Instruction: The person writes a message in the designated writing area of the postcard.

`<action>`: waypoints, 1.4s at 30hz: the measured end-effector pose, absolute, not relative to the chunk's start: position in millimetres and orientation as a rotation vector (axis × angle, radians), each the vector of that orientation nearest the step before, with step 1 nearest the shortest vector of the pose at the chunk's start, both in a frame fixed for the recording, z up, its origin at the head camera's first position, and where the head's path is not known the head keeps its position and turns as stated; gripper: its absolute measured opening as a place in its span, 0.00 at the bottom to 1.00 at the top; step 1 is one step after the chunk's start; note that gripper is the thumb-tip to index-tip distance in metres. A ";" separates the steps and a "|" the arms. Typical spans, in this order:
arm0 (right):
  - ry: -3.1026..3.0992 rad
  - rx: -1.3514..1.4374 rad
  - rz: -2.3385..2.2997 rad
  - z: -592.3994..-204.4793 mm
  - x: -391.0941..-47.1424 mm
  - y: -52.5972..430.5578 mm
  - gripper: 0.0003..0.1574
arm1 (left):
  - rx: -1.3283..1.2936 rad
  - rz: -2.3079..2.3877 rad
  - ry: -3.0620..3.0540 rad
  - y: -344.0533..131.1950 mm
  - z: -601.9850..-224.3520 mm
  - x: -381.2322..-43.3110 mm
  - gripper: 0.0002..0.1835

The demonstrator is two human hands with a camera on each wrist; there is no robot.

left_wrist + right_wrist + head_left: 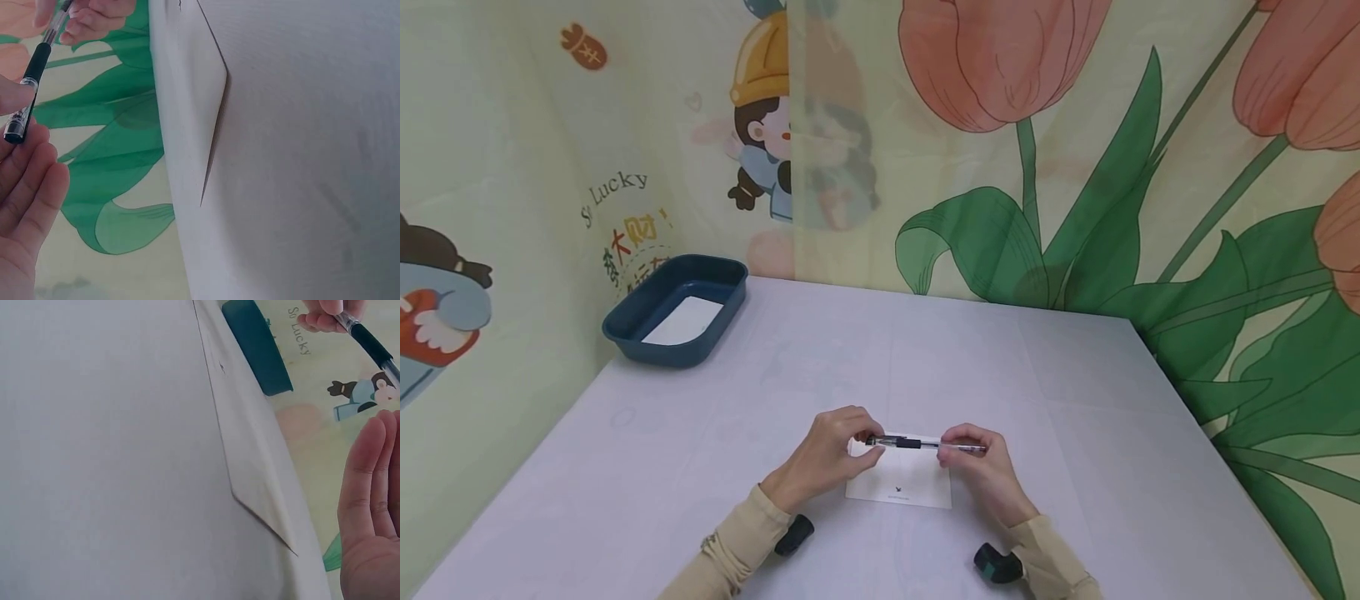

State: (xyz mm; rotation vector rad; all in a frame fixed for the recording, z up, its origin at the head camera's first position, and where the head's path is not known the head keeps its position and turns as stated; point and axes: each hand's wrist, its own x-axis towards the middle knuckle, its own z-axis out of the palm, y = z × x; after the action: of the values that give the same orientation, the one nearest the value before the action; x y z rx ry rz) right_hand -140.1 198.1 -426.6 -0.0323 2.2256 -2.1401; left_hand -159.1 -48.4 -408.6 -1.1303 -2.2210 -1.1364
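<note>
A clear-barrelled pen (908, 443) with a dark grip section is held level over a white card (898, 492). My left hand (831, 450) pinches its left end between thumb and fingers; that dark-tipped end shows close up in the left wrist view. At the other end, my right hand (987, 467) holds the clear barrel with thumb and fingertips. The card lies flat on the table below the pen, with a small dark mark and a line of tiny print near its front edge. Its far part is partly covered by the hands and pen.
A dark blue tray (673, 357) stands at the table's back left corner with a white sheet (685, 322) inside. White cloth covers the table (820, 350). Printed curtains (970, 208) hang along the back and left side. Black wrist devices (998, 564) sit beneath both sleeves.
</note>
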 end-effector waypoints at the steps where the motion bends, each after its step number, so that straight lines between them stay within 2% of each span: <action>1: 2.185 -0.071 -2.170 -426.7 -140.0 197.5 0.13 | -1.127 -1.136 -2.220 -48.3 -408.5 -159.0 0.07; 4: 1.986 -0.188 -2.289 -427.4 -139.7 196.2 0.06 | -1.112 -1.141 -2.218 -47.7 -407.4 -158.4 0.08; 8: 1.735 -0.271 -2.415 -427.6 -139.0 194.5 0.18 | -1.104 -1.157 -2.198 -46.6 -405.8 -157.6 0.08; 13: 1.668 -0.301 -2.445 -428.4 -139.1 190.5 0.21 | -1.128 -1.168 -2.149 -44.9 -405.5 -158.5 0.09; 30: 1.701 -0.365 -2.393 -434.3 -138.8 178.1 0.15 | -1.166 -1.143 -2.133 -42.0 -408.4 -159.0 0.09; 42: 1.734 -0.379 -2.380 -435.8 -138.6 174.5 0.15 | -1.177 -1.124 -2.134 -41.2 -411.8 -159.5 0.09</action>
State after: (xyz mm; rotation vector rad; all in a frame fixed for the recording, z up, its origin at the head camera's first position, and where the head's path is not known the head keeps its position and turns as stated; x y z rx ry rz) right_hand -138.6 174.5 -435.8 -0.3791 1.7342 -2.3796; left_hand -159.5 -41.2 -411.8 -1.1771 -2.1342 -1.1240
